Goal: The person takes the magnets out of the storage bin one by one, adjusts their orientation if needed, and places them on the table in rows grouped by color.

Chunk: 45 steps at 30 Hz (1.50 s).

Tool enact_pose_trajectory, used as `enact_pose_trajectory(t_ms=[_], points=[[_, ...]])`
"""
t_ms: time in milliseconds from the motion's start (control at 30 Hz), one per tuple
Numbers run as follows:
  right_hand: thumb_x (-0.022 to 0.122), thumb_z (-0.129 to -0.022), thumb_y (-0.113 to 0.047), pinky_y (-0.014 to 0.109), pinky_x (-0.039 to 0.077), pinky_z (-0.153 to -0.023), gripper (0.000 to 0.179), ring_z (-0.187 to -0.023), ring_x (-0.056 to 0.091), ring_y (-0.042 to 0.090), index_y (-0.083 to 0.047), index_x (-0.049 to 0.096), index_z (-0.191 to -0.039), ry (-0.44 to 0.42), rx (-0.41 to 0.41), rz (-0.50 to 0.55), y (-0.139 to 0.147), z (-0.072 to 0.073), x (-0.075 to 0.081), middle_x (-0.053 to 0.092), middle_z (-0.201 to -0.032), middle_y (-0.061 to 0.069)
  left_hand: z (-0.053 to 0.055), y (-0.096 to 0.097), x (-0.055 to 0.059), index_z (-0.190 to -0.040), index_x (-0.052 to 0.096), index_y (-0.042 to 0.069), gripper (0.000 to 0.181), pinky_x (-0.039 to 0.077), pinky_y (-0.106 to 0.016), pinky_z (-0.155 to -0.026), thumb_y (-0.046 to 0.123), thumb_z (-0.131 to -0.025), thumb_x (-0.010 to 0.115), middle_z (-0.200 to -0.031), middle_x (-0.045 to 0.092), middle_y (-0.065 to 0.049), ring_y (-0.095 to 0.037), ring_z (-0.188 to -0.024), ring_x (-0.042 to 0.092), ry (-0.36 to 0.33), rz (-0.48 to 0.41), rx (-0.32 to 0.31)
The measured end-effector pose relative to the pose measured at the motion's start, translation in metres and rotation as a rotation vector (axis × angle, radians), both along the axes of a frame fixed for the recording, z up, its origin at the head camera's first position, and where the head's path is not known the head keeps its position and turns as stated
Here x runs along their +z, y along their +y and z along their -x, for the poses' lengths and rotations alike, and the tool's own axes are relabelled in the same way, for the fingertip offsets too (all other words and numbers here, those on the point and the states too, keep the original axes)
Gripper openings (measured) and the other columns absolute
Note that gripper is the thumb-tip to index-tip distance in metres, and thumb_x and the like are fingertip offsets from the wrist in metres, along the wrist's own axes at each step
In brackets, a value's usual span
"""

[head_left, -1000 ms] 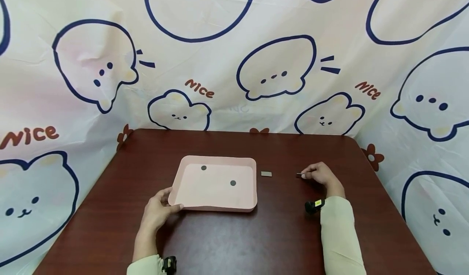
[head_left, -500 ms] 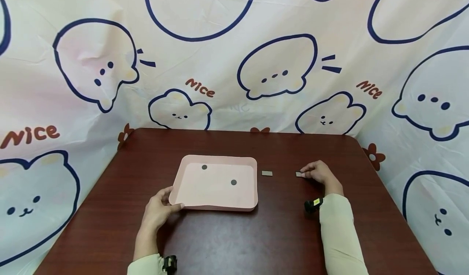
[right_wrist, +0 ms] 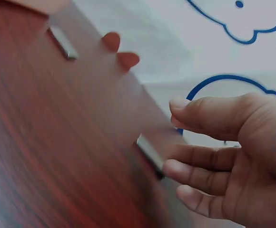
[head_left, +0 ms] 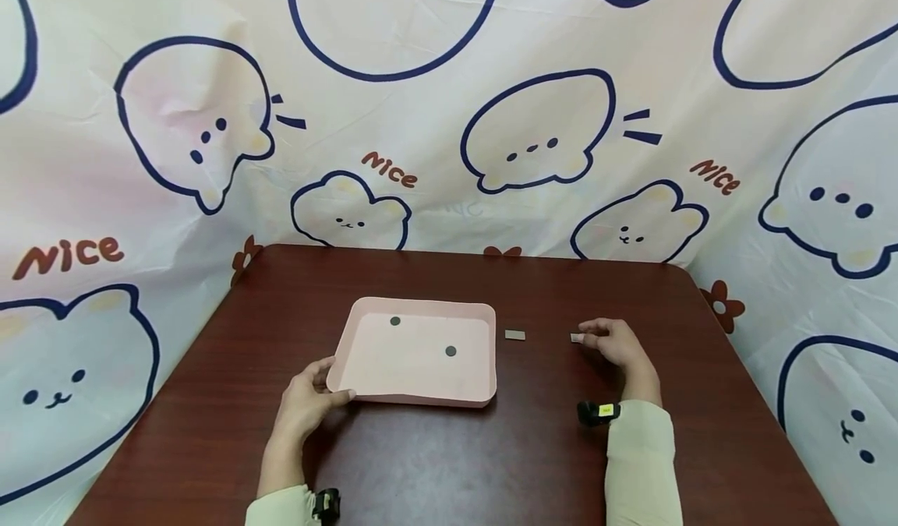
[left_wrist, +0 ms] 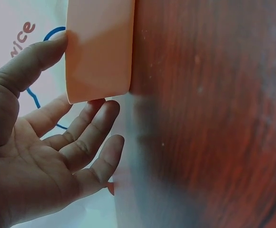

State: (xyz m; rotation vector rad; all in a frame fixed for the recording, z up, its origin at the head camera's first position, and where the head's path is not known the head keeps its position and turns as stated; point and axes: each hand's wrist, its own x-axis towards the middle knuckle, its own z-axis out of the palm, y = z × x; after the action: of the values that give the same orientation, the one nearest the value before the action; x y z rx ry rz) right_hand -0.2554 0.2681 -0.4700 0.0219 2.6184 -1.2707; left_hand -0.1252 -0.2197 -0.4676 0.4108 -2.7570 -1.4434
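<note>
In the head view my left hand (head_left: 306,404) holds the near left corner of a shallow pink tray (head_left: 414,370), the thumb along the front wall and fingers by the left side. The left wrist view shows the thumb (left_wrist: 45,54) against the tray wall (left_wrist: 100,57). Two dark grey round discs, one far left (head_left: 396,321) and one nearer the middle (head_left: 451,351), lie in the tray. My right hand (head_left: 617,347) is at a small, flat grey rectangular block (right_wrist: 150,154) on the table; its thumb stands apart from the block, other fingertips right beside it.
A second grey rectangular block (head_left: 515,335) lies between the tray and the right hand, close to the tray's right wall. The brown wooden table (head_left: 463,464) has a patterned cloth (head_left: 435,121) hanging behind and at both sides.
The block under my right hand went from showing a dark edge to lying flat with its lighter face up. The right thumb and fingers have since loosened from it. The left hand stays put.
</note>
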Motion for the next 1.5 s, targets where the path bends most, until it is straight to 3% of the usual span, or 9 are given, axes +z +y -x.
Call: enact_pose_trajectory(t_ms=[267,500,933,1167,1500], points=[[0.065,-0.088,-0.029,0.049,0.039,-0.088,0.048,-0.105,0.05,0.033,-0.003,0.055,-0.127,0.032,0.005,0.027,-0.016,-0.013,0.013,0.055,-0.119,0.019,0.001,-0.001,0.001,-0.132,0.046,-0.002,0.072,0.043,-0.043,-0.078,0.017,-0.071,0.08,-0.117,0.057,-0.026,-0.035,-0.099,0.058,-0.009,0.002,-0.006],[0.069,-0.084,-0.029,0.051,0.036,-0.092,0.052,-0.116,0.043,0.033,-0.007,0.054,-0.129,0.055,0.021,0.1,-0.031,-0.019,0.019,0.051,-0.128,0.015,0.0,-0.003,0.002,-0.133,0.045,0.0,0.073,0.042,-0.041,-0.077,0.018,-0.071,0.08,-0.116,0.057,-0.024,-0.034,-0.099,0.057,-0.033,-0.007,0.008],[0.073,-0.081,-0.02,0.044,0.042,-0.085,0.044,-0.103,0.054,0.027,-0.009,0.06,-0.122,0.097,0.094,0.177,-0.067,-0.013,0.017,0.055,-0.124,0.015,0.002,-0.002,0.004,-0.133,0.045,0.0,0.074,0.041,-0.039,-0.075,0.02,-0.071,0.081,-0.109,0.061,-0.024,-0.033,-0.096,0.057,-0.03,0.002,-0.008],[0.073,-0.081,-0.017,0.053,0.035,-0.092,0.041,-0.104,0.053,0.026,-0.01,0.062,-0.119,0.111,0.111,0.196,-0.086,-0.012,0.017,0.058,-0.119,0.016,0.004,-0.001,0.003,-0.133,0.045,0.0,0.074,0.04,-0.041,-0.077,0.02,-0.071,0.081,-0.11,0.06,-0.025,-0.034,-0.097,0.057,-0.028,-0.007,-0.006],[0.074,-0.079,-0.011,0.042,0.045,-0.082,0.044,-0.1,0.055,0.026,-0.004,0.061,-0.121,0.107,0.172,0.289,-0.115,-0.01,0.017,0.059,-0.116,0.014,0.003,-0.002,0.002,-0.132,0.046,0.0,0.074,0.04,-0.041,-0.076,0.021,-0.07,0.081,-0.107,0.061,-0.023,-0.033,-0.095,0.057,-0.027,0.014,-0.01]])
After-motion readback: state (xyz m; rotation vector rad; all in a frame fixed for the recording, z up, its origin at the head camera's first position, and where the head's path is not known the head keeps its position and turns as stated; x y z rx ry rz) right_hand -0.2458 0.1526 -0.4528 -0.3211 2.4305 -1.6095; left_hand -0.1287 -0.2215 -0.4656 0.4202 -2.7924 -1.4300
